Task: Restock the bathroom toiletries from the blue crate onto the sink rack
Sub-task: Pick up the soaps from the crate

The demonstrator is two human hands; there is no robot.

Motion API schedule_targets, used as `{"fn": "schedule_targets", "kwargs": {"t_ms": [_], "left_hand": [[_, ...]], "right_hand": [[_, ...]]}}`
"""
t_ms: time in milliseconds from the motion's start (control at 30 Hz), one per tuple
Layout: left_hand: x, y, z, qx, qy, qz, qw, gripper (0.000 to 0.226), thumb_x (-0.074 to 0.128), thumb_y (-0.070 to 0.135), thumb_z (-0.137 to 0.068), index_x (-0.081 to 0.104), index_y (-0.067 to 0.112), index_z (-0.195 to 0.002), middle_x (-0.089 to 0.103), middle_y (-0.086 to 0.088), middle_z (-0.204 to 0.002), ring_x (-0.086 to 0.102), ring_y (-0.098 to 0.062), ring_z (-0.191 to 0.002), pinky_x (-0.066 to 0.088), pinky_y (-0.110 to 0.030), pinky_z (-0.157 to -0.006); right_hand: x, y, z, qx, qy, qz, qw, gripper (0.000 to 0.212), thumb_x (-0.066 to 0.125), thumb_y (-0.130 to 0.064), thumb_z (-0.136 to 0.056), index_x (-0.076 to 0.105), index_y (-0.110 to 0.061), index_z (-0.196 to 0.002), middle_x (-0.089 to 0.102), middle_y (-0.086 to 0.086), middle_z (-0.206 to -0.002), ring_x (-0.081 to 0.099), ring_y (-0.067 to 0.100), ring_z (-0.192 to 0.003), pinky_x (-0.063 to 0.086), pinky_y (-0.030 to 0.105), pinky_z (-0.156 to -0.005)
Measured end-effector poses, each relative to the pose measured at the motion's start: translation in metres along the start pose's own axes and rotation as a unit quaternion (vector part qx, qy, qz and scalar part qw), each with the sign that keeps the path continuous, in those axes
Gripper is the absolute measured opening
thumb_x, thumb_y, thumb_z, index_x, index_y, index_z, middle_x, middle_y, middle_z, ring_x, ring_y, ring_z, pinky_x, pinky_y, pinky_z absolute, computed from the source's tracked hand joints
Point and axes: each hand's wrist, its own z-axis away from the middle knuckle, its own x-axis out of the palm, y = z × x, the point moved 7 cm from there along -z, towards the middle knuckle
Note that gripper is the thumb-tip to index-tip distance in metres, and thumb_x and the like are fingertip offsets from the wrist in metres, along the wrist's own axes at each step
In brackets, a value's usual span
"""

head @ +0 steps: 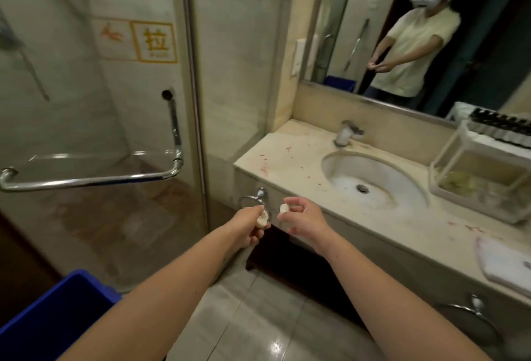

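Forearms reach out from the bottom of the head view, over the tiled floor in front of the vanity. The left hand (pixel 246 230) has its fingers curled round a small cream bottle (pixel 262 218), its round end facing up. Just beside it, not touching, the right hand (pixel 305 218) pinches a small white piece (pixel 284 208) between thumb and forefinger; whether it is a cap cannot be told. Both hands hang near the chrome towel ring (pixel 252 200) on the front of the counter (pixel 290 159). The blue crate (pixel 57 317) sits at lower left, well apart from the white rack (pixel 448 156), which stands on the counter to the right of the basin (pixel 402 185). A row of dark bottles (pixel 501 128) lines the rack's top tier. A tap (pixel 347 132) stands behind the basin, and a folded white towel (pixel 505 264) lies on the near right of the counter. The glass shower door (pixel 94 119) fills the left side.
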Motion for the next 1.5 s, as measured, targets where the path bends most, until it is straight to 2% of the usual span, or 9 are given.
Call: {"fn": "schedule_targets", "kwargs": {"t_ms": [300,567,700,900,1033,1133,1233,1433,1500], "left_hand": [[0.109,0.05,0.015,-0.022,-0.147,0.129,0.98,0.022,0.031,0.024,-0.099,0.048,0.013,-0.091,0.045,-0.007,-0.074,0.042,-0.016,-0.057,0.037,-0.022,-0.044],[0.175,0.095,0.005,0.077,-0.188,-0.021,0.979,0.023,0.055,0.021,-0.099,0.053,0.008,-0.08,0.049,-0.006,-0.073,0.061,-0.02,-0.075,0.053,-0.022,-0.057],[0.21,0.115,-0.007,0.137,-0.207,-0.122,0.961,0.022,0.061,0.028,-0.095,0.055,0.008,-0.089,0.054,-0.006,-0.083,0.065,-0.022,-0.079,0.059,-0.031,-0.075],[0.268,0.154,-0.032,0.229,-0.236,-0.216,0.919,0.025,0.069,0.023,-0.09,0.061,0.008,-0.108,0.064,-0.005,-0.09,0.064,-0.018,-0.075,0.057,-0.031,-0.076],[0.308,0.189,-0.059,0.289,-0.25,-0.282,0.88,0.038,0.076,0.02,-0.082,0.063,0.012,-0.117,0.066,-0.01,-0.091,0.062,-0.019,-0.07,0.051,-0.028,-0.064],[0.338,0.213,-0.08,0.349,-0.242,-0.345,0.837,0.048,0.08,0.028,-0.077,0.062,0.018,-0.12,0.068,-0.006,-0.1,0.067,-0.02,-0.079,0.056,-0.041,-0.075],[0.362,0.231,-0.093,0.424,-0.199,-0.428,0.773,0.062,0.081,0.04,-0.073,0.057,0.025,-0.128,0.064,0.006,-0.111,0.065,-0.013,-0.094,0.054,-0.038,-0.088],[0.405,0.247,-0.107,0.495,-0.207,-0.489,0.688,0.054,0.077,0.045,-0.075,0.055,0.032,-0.121,0.062,0.014,-0.113,0.062,-0.01,-0.092,0.054,-0.036,-0.082],[0.42,0.251,-0.108,0.513,-0.209,-0.494,0.67,0.052,0.076,0.047,-0.075,0.057,0.032,-0.121,0.062,0.014,-0.113,0.061,-0.009,-0.093,0.054,-0.035,-0.081]], "right_hand": [[-0.118,-0.027,0.011,-0.026,0.076,-0.015,0.997,0.041,0.074,-0.001,-0.077,0.063,-0.017,-0.113,0.063,0.009,-0.108,0.062,0.018,-0.091,0.055,0.031,-0.073],[-0.2,-0.045,0.017,-0.052,0.155,0.046,0.986,0.041,0.075,-0.003,-0.072,0.064,-0.021,-0.108,0.066,0.009,-0.106,0.066,0.019,-0.089,0.054,0.03,-0.072],[-0.237,-0.05,0.012,-0.048,0.193,0.106,0.974,0.044,0.074,-0.003,-0.072,0.064,-0.022,-0.11,0.062,0.002,-0.105,0.063,0.017,-0.088,0.055,0.034,-0.075],[-0.289,-0.058,-0.006,-0.044,0.255,0.15,0.954,0.048,0.072,0.0,-0.072,0.064,-0.024,-0.113,0.061,-0.001,-0.11,0.061,0.015,-0.094,0.049,0.022,-0.061],[-0.323,-0.067,-0.023,-0.036,0.299,0.17,0.938,0.048,0.069,0.001,-0.073,0.064,-0.024,-0.113,0.062,0.001,-0.116,0.062,0.018,-0.099,0.052,0.025,-0.064],[-0.346,-0.072,-0.033,-0.029,0.328,0.176,0.927,0.049,0.067,0.002,-0.074,0.063,-0.025,-0.116,0.062,0.0,-0.117,0.063,0.018,-0.097,0.052,0.025,-0.059],[-0.365,-0.074,-0.044,-0.021,0.354,0.193,0.915,0.051,0.065,0.001,-0.076,0.063,-0.026,-0.118,0.063,-0.003,-0.118,0.062,0.016,-0.096,0.045,0.019,-0.048],[-0.4,-0.075,-0.059,0.018,0.394,0.236,0.888,0.052,0.066,-0.003,-0.077,0.062,-0.034,-0.119,0.06,-0.011,-0.117,0.058,0.017,-0.1,0.061,0.042,-0.061],[-0.411,-0.073,-0.064,0.025,0.398,0.242,0.885,0.052,0.066,-0.005,-0.077,0.061,-0.036,-0.119,0.06,-0.012,-0.118,0.059,0.017,-0.099,0.06,0.038,-0.06]]}}
